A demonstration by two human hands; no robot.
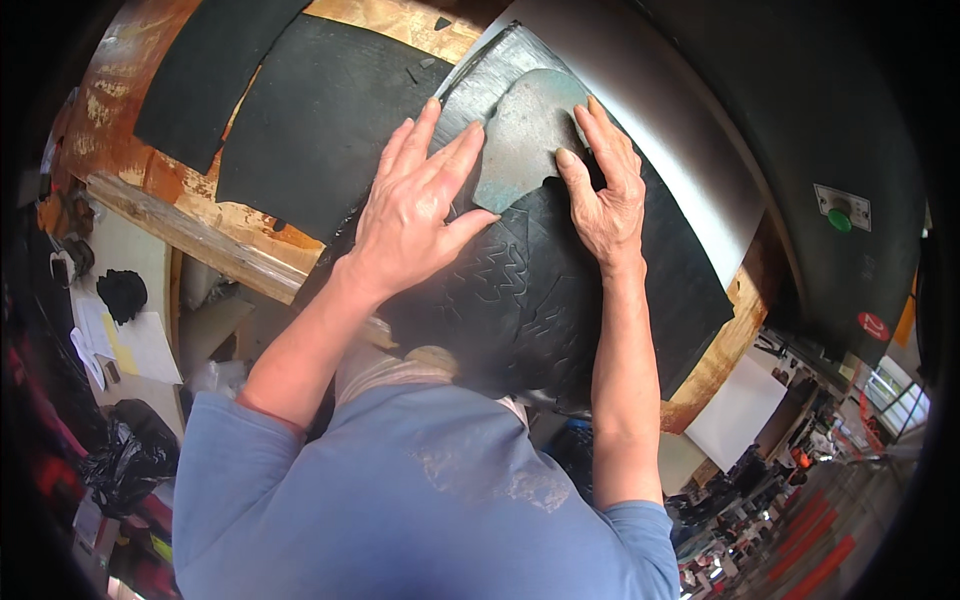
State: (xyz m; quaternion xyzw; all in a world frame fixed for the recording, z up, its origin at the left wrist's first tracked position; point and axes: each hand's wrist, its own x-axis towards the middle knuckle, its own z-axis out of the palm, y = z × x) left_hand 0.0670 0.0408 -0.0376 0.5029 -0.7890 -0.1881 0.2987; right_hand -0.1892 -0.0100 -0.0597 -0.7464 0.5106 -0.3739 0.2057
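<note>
- Head view: scuffed wooden table [390,18], cluttered room [750,510].
- Three black sheets [320,130]; one grey plate [527,128] on the nearest.
- Two hands touching it: left hand [408,215], fingers spread; right hand [612,200], fingers loosely parted.

Grey-green rounded plate [525,130], lying on black sheet [535,280].

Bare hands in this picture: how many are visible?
2: the left hand at the left edge of the grey-green plate, the right hand at its right edge.
</note>
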